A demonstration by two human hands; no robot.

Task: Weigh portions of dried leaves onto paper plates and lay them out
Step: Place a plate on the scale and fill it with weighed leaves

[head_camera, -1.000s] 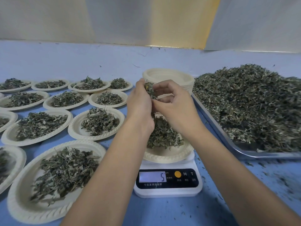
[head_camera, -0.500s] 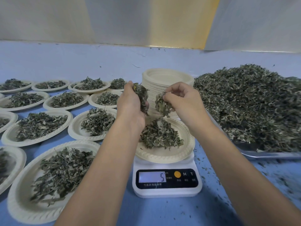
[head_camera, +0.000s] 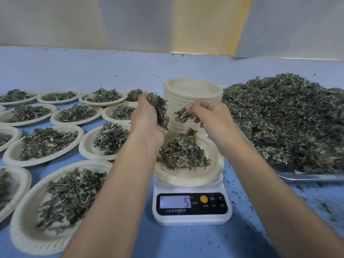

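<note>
Blue table (head_camera: pixel 186 243): plate (head_camera: pixel 188 178) on scale (head_camera: pixel 191 218) holds leaves (head_camera: pixel 183 155); tray (head_camera: pixel 307 176) heaped high.

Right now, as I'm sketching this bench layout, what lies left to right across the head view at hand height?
Filled paper plates → left hand gripping a clump of leaves → right hand pinching a few leaves → heap of dried leaves on the metal tray.

At least thirteen filled plates (head_camera: pixel 22 237), one plate stack (head_camera: pixel 193 88), one scale (head_camera: pixel 191 219), one tray (head_camera: pixel 307 177).
</note>
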